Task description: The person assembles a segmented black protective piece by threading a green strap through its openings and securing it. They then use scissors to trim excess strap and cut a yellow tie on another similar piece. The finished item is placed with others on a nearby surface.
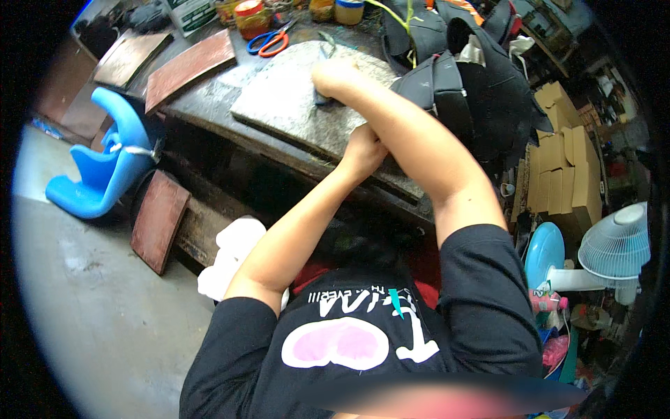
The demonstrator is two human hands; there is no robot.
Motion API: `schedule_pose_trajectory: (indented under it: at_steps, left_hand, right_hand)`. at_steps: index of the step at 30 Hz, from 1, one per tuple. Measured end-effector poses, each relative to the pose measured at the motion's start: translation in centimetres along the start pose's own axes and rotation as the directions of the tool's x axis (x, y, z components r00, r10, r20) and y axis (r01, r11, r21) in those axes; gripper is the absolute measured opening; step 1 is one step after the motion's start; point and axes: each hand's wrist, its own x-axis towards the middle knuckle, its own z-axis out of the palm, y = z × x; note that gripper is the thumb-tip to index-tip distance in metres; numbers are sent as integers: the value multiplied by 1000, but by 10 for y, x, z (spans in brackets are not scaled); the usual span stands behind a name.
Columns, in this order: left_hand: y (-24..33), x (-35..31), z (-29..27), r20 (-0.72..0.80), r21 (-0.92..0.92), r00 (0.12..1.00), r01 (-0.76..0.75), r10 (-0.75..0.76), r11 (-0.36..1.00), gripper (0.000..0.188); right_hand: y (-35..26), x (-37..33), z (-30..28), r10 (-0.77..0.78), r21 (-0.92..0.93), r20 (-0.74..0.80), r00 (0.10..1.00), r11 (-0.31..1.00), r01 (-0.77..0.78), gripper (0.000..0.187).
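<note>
My right arm reaches over a pale stone slab (272, 91) on the workbench. My right hand (335, 78) is bent down over the slab and looks closed, its fingers mostly hidden. A thin grey curved piece (327, 45) shows beyond this hand and a small dark piece (322, 98) below it; whether they are one tool I cannot tell. Closer to me, my left hand (363, 153) is closed at the slab's near edge, partly under my right forearm. What it grips is hidden. Scissors (269, 43) with blue and red handles lie beyond the slab.
Black shaped pieces (488, 91) are heaped right of the slab. Jars (251, 19) line the bench's back. Reddish-brown curved boards (192, 68) lie at its left. A blue plastic chair (105, 160) stands left, cardboard boxes (562, 167) and a fan (614, 241) right.
</note>
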Motion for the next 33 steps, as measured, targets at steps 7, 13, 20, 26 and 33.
schedule_pose_trajectory:
  at_steps: [7, 13, 20, 26, 33]
  left_hand:
    - [-3, 2, -1, 116, -6, 985, 133, -131, 991, 31]
    - [8, 3, -3, 141, -45, 967, 220, -211, 975, 31]
    - [23, -3, 2, -360, -66, 933, -9, -15, 998, 51]
    - [69, 60, 8, -132, 579, 834, -374, 536, 724, 66]
    - [53, 70, 29, 272, 602, 944, -318, 187, 732, 73]
  right_hand:
    - [17, 3, 15, 8, 40, -37, 999, 999, -6, 35]
    - [21, -39, -10, 52, 877, -198, 979, 455, 153, 41]
    - [125, -197, -35, 56, 728, -685, 726, 90, 680, 58]
    - [204, -237, 0, 467, 815, -575, 672, 251, 522, 31]
    - [270, -242, 17, 675, 740, -648, 352, 668, 82, 35]
